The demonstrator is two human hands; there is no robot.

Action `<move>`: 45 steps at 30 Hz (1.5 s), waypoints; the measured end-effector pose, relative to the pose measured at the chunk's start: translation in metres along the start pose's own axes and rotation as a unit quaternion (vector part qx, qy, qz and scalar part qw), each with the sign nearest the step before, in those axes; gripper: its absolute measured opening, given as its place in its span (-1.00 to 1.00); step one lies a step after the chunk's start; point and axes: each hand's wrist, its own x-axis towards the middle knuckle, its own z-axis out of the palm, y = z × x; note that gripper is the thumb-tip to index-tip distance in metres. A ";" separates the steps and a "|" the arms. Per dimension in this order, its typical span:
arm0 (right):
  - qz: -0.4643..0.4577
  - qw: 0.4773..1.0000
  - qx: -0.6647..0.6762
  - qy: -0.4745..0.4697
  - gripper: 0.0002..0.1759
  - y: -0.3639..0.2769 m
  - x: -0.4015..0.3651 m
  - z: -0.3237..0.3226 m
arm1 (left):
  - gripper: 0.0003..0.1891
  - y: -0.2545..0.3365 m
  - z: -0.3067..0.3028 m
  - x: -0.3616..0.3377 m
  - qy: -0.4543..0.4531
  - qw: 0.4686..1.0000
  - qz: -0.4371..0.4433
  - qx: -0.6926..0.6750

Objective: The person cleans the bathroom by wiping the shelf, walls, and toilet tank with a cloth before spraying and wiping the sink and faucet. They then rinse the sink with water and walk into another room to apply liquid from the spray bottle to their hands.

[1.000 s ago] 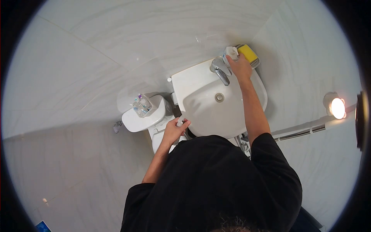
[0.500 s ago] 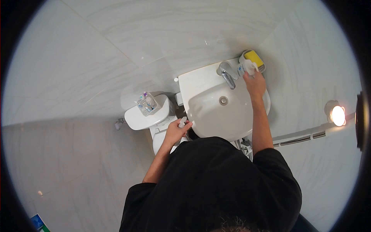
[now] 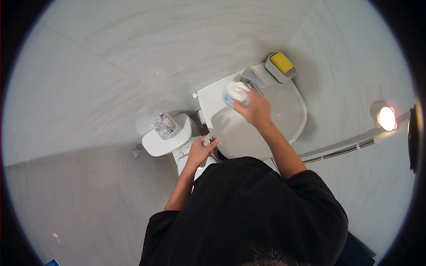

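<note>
My right hand is closed around a white pump bottle with blue print, somewhat blurred by motion. It is above the left part of the sink, in front of the chrome faucet, part of which it hides. Lower left, my left hand grips a slim bottle with a pale, translucent top, beside the sink's left edge and over the toilet. My fingers cover much of this second bottle.
A white holder with a yellow sponge stands on the sink's back right corner. On the toilet tank lid sits a white basket of toothbrushes and tubes. A lit lamp is on the right wall.
My right hand has carried the white pump bottle leftward from beside the sponge holder, past the faucet. My left hand stays nearly in place with its bottle. The view has shifted slightly.
</note>
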 end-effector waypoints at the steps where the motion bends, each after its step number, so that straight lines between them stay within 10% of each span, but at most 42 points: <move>1: -0.011 1.000 0.015 -0.011 -0.42 0.000 0.002 0.019 | -0.69 -0.002 0.001 0.002 -0.002 1.000 0.006 -0.005; 11: 0.069 0.988 -0.019 -0.135 -0.36 -0.017 0.026 0.061 | -0.69 -0.016 -0.005 -0.011 0.014 1.000 -0.015 -0.023; 17: 0.049 0.995 -0.032 0.075 -0.35 0.034 0.016 -0.010 | -0.67 -0.023 -0.009 -0.010 0.030 0.998 -0.009 -0.047; 19: 0.087 0.979 -0.101 0.154 -0.24 0.085 0.029 -0.035 | -0.67 -0.024 -0.010 -0.010 0.028 0.998 -0.010 -0.049; 27: 0.180 0.969 -0.157 -0.059 0.39 0.193 0.067 -0.062 | -0.69 -0.017 -0.014 -0.009 0.015 0.999 -0.012 -0.036; 45: 0.198 0.977 -0.077 -0.012 0.21 0.200 0.051 -0.061 | -0.70 -0.019 -0.004 -0.005 0.009 0.999 -0.012 -0.028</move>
